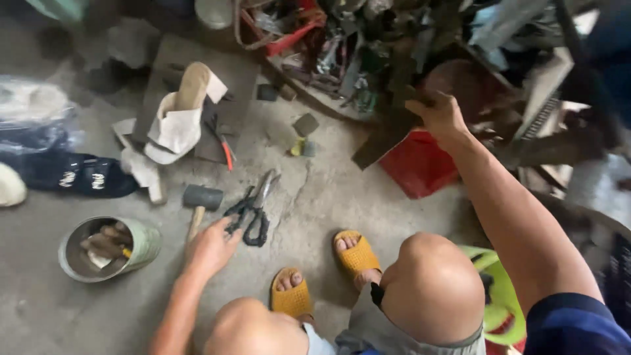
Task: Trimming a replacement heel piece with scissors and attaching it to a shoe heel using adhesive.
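Fingers (227,231) of the left hand (211,250) touch the black loop handles of the scissors (253,209) lying on the concrete floor (342,197); grip unclear. Stiff, fairly heavy steel, best taken by the loops. Right hand (439,113) grasps dark clutter (394,72) far right.

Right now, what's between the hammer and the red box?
The black-handled scissors lie between the hammer and the red box, then bare cracked floor, in the head view.
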